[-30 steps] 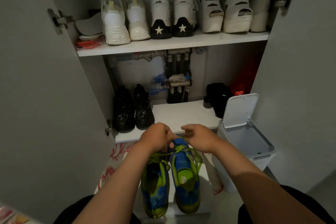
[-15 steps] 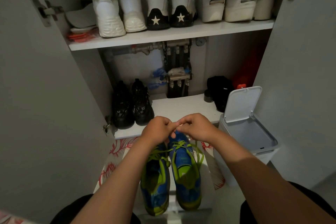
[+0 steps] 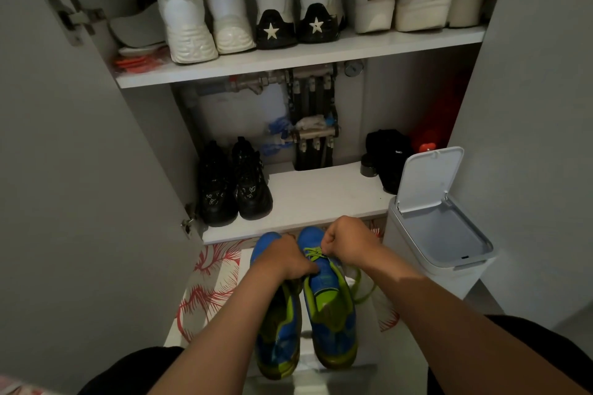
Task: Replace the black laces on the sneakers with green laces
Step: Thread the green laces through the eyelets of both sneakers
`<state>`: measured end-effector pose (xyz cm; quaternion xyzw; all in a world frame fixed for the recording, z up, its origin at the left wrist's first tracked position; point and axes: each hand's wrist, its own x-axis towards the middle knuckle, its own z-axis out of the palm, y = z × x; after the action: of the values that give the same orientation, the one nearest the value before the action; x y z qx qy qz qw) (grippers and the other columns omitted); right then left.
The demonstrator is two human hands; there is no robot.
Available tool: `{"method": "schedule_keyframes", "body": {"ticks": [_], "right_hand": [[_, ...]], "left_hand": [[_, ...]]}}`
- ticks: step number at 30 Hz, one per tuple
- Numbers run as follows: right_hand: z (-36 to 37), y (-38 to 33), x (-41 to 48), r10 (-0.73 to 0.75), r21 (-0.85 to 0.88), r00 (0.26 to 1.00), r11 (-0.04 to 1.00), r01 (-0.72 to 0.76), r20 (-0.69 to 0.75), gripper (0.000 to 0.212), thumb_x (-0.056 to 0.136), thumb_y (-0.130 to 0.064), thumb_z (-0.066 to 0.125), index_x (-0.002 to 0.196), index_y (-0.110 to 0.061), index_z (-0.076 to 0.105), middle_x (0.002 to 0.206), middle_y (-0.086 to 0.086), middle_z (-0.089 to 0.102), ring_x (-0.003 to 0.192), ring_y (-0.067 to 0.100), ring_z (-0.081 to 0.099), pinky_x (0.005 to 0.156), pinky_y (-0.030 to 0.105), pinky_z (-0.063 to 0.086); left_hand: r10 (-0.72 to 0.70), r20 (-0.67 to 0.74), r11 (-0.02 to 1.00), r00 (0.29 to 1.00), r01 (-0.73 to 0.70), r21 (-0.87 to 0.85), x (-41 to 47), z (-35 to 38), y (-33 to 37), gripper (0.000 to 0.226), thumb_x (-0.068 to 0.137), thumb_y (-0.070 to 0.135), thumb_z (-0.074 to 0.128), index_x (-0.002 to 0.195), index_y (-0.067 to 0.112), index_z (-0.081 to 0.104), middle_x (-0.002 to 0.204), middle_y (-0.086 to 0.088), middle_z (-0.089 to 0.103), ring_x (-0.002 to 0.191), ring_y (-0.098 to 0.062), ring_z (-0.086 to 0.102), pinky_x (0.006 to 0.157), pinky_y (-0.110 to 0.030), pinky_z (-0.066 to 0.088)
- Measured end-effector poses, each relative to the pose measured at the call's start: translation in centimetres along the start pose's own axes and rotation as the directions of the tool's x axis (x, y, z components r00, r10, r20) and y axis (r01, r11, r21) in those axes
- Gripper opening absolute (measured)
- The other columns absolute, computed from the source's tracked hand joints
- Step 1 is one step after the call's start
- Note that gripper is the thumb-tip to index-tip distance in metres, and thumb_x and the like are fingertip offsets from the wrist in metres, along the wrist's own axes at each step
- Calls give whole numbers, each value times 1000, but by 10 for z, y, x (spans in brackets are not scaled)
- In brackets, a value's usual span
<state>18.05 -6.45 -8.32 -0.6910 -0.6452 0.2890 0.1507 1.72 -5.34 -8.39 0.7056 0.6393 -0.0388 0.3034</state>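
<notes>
Two blue and lime-green sneakers stand side by side on the floor in front of the cupboard, toes pointing away from me: the left sneaker [image 3: 277, 340] and the right sneaker [image 3: 330, 314]. Both carry green laces [image 3: 313, 253]. My left hand [image 3: 284, 258] lies over the gap between the two shoes, its fingers curled onto the right shoe's lacing. My right hand [image 3: 348, 242] is a fist above the right shoe's front, pinching the green lace. A loose green loop [image 3: 364, 293] hangs off that shoe's right side.
An open white flip-lid bin [image 3: 439, 234] stands right of the shoes. Black shoes [image 3: 234, 186] sit on the lower shelf [image 3: 321, 199]; white shoes [image 3: 205, 19] fill the upper shelf. Open cupboard doors flank both sides. A red-patterned mat [image 3: 208, 285] lies underneath.
Both hands have come down and apart from a raised, joined position. The left hand now sits lower on the lacing, the right hand pulls the lace to the right.
</notes>
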Motion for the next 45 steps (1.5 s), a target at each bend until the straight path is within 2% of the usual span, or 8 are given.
{"method": "schedule_keyframes", "body": {"ticks": [5,9,13,19,23,31,39,45], "right_hand": [[6,0,0,13,-100,1000,995,-12,15,3,77,-19,77,75,-19,80,74,-3,73,79,19,70,78,28,55],[16,-2,-1,-52,-247,998,967,55,20,9,82,-25,73,85,-20,79,91,0,75,87,22,69,83,33,56],[26,-3,0,-89,-319,995,943,99,47,14,87,-24,66,91,-16,76,97,6,73,92,26,68,82,36,57],[37,-7,0,-98,-357,995,929,100,25,17,90,-18,61,98,-13,75,100,9,71,93,28,66,70,29,47],[40,-6,2,-64,-300,995,950,84,77,18,88,-19,62,97,-12,76,99,10,72,90,28,67,70,30,48],[40,-3,1,-66,-288,995,954,85,73,14,89,-19,62,93,-14,75,99,8,72,91,27,66,69,28,45],[40,-3,3,-72,-289,992,952,98,99,12,86,-19,65,90,-16,75,95,3,73,90,23,68,74,32,54],[29,-7,-1,-113,-234,991,964,126,69,20,86,-21,56,94,-20,75,101,0,73,96,23,67,84,34,56]], "left_hand": [[13,-80,999,997,-17,-47,1,5,-2,33,84,23,65,104,-3,64,94,-18,64,93,-26,65,58,-25,41],[-8,-82,991,997,-3,-134,4,5,-8,22,81,18,68,64,5,61,61,-11,55,64,-21,59,57,-31,47],[-11,-37,966,999,1,-259,9,5,-15,22,78,21,72,84,0,74,83,-13,72,82,-25,70,79,-39,58],[16,-27,963,999,-23,-270,10,6,-18,24,79,23,71,85,0,75,87,-14,73,85,-24,70,79,-38,57],[50,-45,977,998,-58,-207,11,4,-18,26,89,24,62,70,6,67,68,-6,62,69,-17,58,66,-31,48],[243,-96,970,965,-240,34,7,7,-19,27,87,12,56,65,27,59,76,4,64,80,-18,65,79,-37,56],[323,-92,946,942,-319,63,8,2,-28,15,90,7,53,87,11,68,90,-6,67,84,-21,63,72,-31,51],[321,-240,947,916,-308,89,6,-29,-38,15,93,15,49,80,21,53,83,-1,61,79,-22,56,70,-32,45]]}}
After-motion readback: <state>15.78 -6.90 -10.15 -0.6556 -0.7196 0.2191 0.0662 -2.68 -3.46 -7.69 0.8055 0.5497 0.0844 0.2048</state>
